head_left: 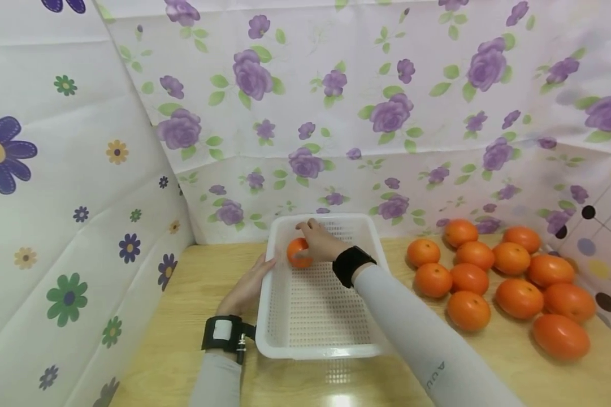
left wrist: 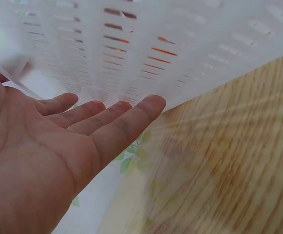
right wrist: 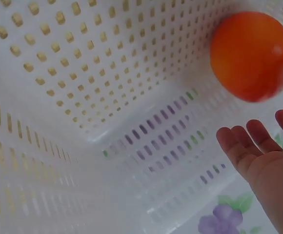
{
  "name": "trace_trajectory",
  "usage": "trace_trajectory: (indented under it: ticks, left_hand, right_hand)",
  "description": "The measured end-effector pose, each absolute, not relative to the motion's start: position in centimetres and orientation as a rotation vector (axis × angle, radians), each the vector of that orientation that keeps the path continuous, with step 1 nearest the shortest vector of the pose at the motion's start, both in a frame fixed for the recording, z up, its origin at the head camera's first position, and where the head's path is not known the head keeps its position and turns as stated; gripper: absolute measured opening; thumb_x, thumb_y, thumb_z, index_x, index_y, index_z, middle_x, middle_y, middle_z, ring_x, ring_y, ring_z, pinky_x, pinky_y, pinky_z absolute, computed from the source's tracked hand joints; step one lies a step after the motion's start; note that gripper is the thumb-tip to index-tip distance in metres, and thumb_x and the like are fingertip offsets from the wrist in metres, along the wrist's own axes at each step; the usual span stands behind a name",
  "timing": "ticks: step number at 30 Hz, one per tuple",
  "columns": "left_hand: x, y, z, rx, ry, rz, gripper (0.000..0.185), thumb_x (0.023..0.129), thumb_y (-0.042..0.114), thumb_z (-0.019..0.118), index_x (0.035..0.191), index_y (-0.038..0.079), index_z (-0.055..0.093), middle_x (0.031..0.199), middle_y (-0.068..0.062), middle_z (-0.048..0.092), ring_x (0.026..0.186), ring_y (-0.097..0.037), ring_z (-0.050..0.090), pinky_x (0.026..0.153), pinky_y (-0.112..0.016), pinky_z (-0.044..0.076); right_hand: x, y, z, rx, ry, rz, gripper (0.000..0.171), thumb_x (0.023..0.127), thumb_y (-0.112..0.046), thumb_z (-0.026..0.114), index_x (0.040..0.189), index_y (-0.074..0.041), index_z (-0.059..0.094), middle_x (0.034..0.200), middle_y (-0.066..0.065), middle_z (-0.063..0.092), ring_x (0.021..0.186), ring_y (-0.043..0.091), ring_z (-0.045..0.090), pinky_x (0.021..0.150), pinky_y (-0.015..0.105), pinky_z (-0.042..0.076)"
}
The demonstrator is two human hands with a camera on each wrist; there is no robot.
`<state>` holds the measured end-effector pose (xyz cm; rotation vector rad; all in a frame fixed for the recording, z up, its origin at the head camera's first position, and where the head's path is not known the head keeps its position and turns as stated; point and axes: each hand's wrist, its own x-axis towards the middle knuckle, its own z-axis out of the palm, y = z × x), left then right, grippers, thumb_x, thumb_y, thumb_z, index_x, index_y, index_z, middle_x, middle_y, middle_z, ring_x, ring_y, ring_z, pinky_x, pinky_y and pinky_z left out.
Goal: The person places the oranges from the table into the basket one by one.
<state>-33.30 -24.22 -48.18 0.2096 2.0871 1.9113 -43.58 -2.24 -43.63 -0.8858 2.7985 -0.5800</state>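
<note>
A white perforated plastic basket (head_left: 325, 351) stands on the wooden table. My left hand (head_left: 246, 287) holds its left side, thumb over the rim and straight fingers (left wrist: 127, 122) along the outside wall. Inside, near the far left corner, sits one smooth round orange (head_left: 296, 249). My right hand (head_left: 323, 242) reaches into the basket just over this orange, its thumb overlapping the fruit in the head view. In the right wrist view, the loosely spread fingers (right wrist: 239, 148) stand a little apart from the orange (right wrist: 252, 56).
Several more oranges (head_left: 469, 280) lie loose on the wooden table (head_left: 208, 282) to the right of the basket. A flowered cloth (head_left: 305, 113) hangs behind the table, and another patterned sheet (head_left: 81, 237) lines the left side.
</note>
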Motion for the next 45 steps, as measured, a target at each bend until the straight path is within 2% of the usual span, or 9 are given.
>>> trace_trajectory:
  ticks: [3,10,16,22,26,30,35,40,45]
  left_hand:
    - [-33.3,-24.5,-48.3,0.220,2.104,1.909,0.068,0.112,0.049,0.037,0.169,0.025,0.008,0.152,-0.027,0.045,0.129,-0.044,0.056,0.098,-0.051,0.056]
    - [-33.2,-25.2,-48.3,0.194,2.146,1.879,0.071,0.110,0.055,0.039,0.169,0.027,0.009,0.155,-0.024,0.045,0.130,-0.040,0.056,0.102,-0.050,0.053]
    - [-33.2,-25.5,-48.3,0.187,2.128,1.884,0.069,0.110,0.053,0.038,0.169,0.030,0.009,0.156,-0.024,0.043,0.131,-0.042,0.055,0.103,-0.050,0.053]
    - [-33.4,-25.5,-48.2,0.164,2.156,1.854,0.070,0.109,0.056,0.039,0.169,0.033,0.010,0.157,-0.022,0.044,0.130,-0.039,0.057,0.104,-0.048,0.052]
    - [-33.5,-25.5,-48.0,0.156,2.189,1.831,0.070,0.109,0.057,0.039,0.169,0.032,0.011,0.159,-0.020,0.043,0.130,-0.037,0.057,0.108,-0.049,0.049]
    - [-33.5,-25.4,-47.8,0.159,2.197,1.828,0.068,0.110,0.056,0.038,0.168,0.034,0.012,0.159,-0.019,0.043,0.131,-0.038,0.057,0.111,-0.052,0.046]
    - [-33.7,-25.5,-47.7,0.185,2.169,1.850,0.068,0.110,0.056,0.038,0.168,0.035,0.011,0.160,-0.020,0.041,0.133,-0.041,0.054,0.112,-0.054,0.044]
    - [-33.9,-25.6,-47.8,0.189,2.152,1.856,0.071,0.109,0.058,0.039,0.169,0.033,0.010,0.162,-0.020,0.038,0.137,-0.040,0.050,0.115,-0.055,0.040]
    - [-33.9,-25.4,-47.7,0.202,2.123,1.867,0.069,0.110,0.056,0.038,0.168,0.034,0.010,0.161,-0.021,0.038,0.138,-0.040,0.050,0.113,-0.053,0.043]
  right_hand:
    - [-43.4,-1.9,-41.8,-0.897,2.781,-0.674,0.077,0.098,-0.039,0.073,0.156,-0.005,0.036,0.149,0.023,0.039,0.139,0.041,0.042,0.114,0.052,0.043]
    - [-43.4,0.8,-37.8,-0.884,2.762,-0.909,0.077,0.100,-0.048,0.068,0.159,-0.011,0.033,0.158,0.020,0.031,0.143,0.038,0.040,0.116,0.056,0.041]
    - [-43.6,5.1,-36.1,-0.831,2.767,-1.078,0.075,0.102,-0.043,0.066,0.159,-0.009,0.032,0.159,0.022,0.028,0.146,0.041,0.034,0.118,0.059,0.037]
    - [-44.8,10.1,-36.8,-0.714,2.794,-1.174,0.073,0.105,-0.044,0.062,0.160,-0.007,0.030,0.159,0.024,0.027,0.144,0.046,0.035,0.114,0.063,0.039]
    - [-45.4,13.2,-37.8,-0.609,2.866,-1.136,0.070,0.106,-0.039,0.061,0.155,0.001,0.033,0.156,0.030,0.029,0.138,0.049,0.040,0.110,0.064,0.041]
    - [-45.4,15.7,-38.5,-0.484,2.925,-1.020,0.066,0.107,-0.034,0.060,0.153,0.006,0.035,0.151,0.036,0.031,0.139,0.053,0.033,0.112,0.068,0.035]
    - [-45.3,17.6,-39.2,-0.405,2.922,-0.938,0.069,0.108,-0.035,0.057,0.156,0.007,0.030,0.152,0.040,0.028,0.142,0.057,0.027,0.115,0.070,0.031]
    - [-45.0,18.7,-39.3,-0.333,2.910,-0.880,0.079,0.107,-0.040,0.057,0.157,0.012,0.023,0.153,0.043,0.023,0.141,0.057,0.028,0.115,0.070,0.032]
    - [-44.7,19.6,-39.8,-0.313,2.873,-0.841,0.076,0.107,-0.039,0.054,0.154,0.013,0.026,0.150,0.044,0.024,0.138,0.058,0.031,0.114,0.070,0.033]
